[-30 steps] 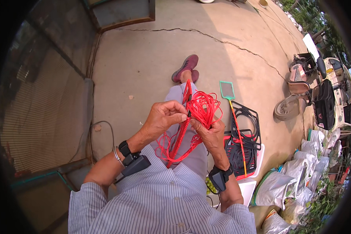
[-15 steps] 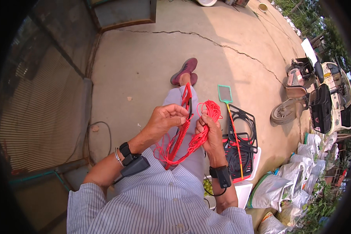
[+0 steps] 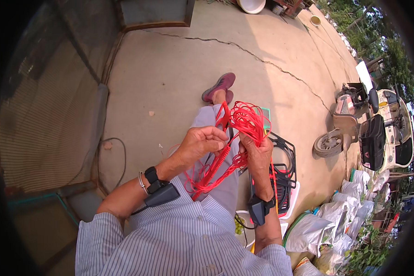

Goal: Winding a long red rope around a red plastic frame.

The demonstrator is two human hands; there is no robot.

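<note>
A loose bundle of red cord [image 3: 249,120] is gripped in my right hand [image 3: 258,154], its loops fanned out above the fingers. Slack strands hang down and trail left over my lap. Between my hands, a long red plastic tool [image 3: 212,169] with a toothed edge and a black part lies slanting along my legs. My left hand [image 3: 206,139] is beside its upper part, thumb and forefinger drawn together in a pinch. Whatever is between those fingertips is too small to make out. Cord loops partly cover the tool's top end.
Right of my legs lie black frames [image 3: 285,177] and a green-framed net [image 3: 263,112] on a striped pole. A white container of green fruit [image 3: 244,230] is near my hip. White sacks [image 3: 310,230] and a scooter [image 3: 331,142] stand farther right. A mesh-panelled frame [image 3: 46,138] is at left.
My right hand has turned and lifted the cord bundle toward the red tool, and its loops have spread wider. My left hand keeps its pinch, slightly lower and farther right.
</note>
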